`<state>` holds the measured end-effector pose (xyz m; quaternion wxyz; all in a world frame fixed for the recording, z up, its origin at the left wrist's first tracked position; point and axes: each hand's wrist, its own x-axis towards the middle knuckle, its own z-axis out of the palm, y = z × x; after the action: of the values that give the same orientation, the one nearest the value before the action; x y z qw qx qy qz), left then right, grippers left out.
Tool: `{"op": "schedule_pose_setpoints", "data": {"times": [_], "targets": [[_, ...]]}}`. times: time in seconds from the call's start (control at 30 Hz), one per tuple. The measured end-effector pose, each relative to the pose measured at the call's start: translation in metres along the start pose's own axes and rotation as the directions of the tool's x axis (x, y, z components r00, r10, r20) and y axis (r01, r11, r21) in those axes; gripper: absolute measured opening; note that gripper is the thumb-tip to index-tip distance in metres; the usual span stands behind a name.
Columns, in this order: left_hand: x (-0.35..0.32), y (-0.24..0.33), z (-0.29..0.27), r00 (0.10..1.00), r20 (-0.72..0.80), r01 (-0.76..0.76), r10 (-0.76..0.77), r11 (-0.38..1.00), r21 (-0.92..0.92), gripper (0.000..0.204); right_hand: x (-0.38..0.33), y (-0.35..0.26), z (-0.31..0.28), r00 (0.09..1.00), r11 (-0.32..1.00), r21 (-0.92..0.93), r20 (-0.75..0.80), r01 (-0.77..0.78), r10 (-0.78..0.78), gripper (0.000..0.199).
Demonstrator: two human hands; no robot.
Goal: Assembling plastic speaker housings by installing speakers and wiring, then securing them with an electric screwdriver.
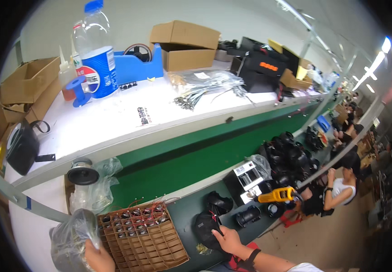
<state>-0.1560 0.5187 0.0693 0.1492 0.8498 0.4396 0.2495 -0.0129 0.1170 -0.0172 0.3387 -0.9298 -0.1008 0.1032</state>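
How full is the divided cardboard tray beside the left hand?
Partly full: small wired parts sit in far cells of the divided cardboard tray; most nearer cells show only bare cardboard.

One clear bag (pixel 69 242) is at the left hand (pixel 99 258), one divided carton (pixel 166 247) between both hands. One black housing (pixel 205 228) is at the right hand (pixel 228 241), one yellow tool (pixel 275 195) beyond.

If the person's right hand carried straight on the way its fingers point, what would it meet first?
The rounded black housing. The right hand already appears to be touching it, so there seems to be no free gap, though depth is hard to judge here.
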Motion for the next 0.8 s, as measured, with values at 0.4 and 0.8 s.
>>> {"op": "schedule_pose_setpoints", "data": {"times": [0.4, 0.8], "targets": [[-0.012, 0.048, 0.079, 0.966, 0.203, 0.097, -0.157, 0.956, 0.275, 0.03, 0.053, 0.004, 0.041, 0.978, 0.973, -0.094, 0.01, 0.209, -0.209, 0.036], [-0.072, 0.056, 0.038, 0.978, 0.163, -0.13, 0.13, 0.991, -0.013, 0.04, -0.015, 0.039, -0.076, 0.995, 0.977, 0.21, -0.099, 0.036, -0.015, 0.026]]}}
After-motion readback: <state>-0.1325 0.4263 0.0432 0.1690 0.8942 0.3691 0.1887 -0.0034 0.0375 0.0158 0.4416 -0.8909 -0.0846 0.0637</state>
